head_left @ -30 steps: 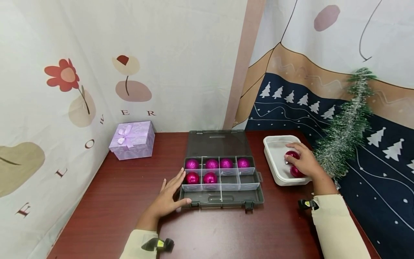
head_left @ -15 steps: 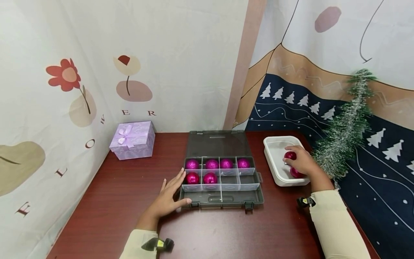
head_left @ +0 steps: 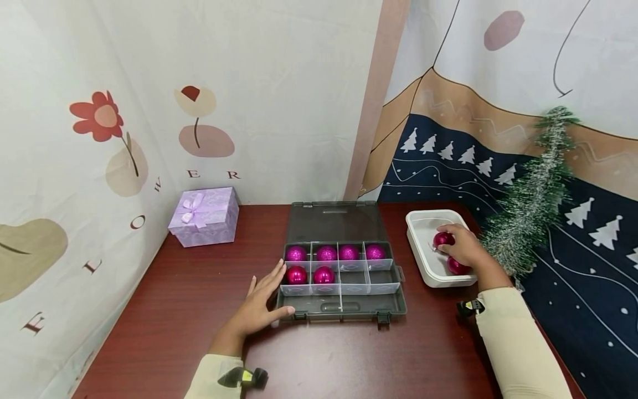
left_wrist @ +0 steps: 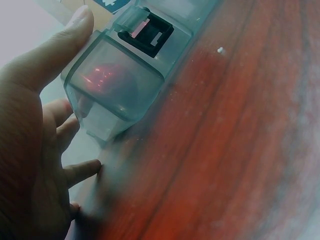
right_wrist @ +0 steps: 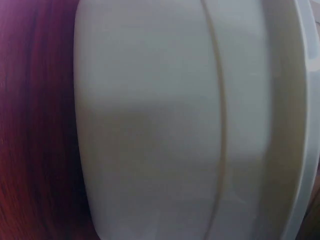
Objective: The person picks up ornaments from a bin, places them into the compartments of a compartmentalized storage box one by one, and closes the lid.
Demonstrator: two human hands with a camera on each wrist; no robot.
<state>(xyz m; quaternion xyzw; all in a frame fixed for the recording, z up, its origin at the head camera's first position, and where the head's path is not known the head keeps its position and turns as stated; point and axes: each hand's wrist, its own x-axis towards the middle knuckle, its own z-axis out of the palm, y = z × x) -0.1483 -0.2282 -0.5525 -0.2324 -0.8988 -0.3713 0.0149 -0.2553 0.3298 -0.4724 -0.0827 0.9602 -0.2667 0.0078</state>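
My left hand rests with straight, spread fingers along the left side of a dark see-through compartment box, its thumb at the front left corner. In the left wrist view the thumb lies by the rim of the clear box, close to a black latch. Over the white tub, my right hand pinches a shiny magenta bauble. A second magenta bauble lies in the tub under that hand. The right wrist view shows only the tub's wall, hiding the fingers.
Several magenta baubles sit in the box's back and middle rows; its lid is folded back. A lilac gift box stands at the back left. A green tinsel tree rises just right of the tub.
My right hand has shifted slightly left within the tub, bringing the pinched bauble with it. The left hand and the compartment box have stayed in place.
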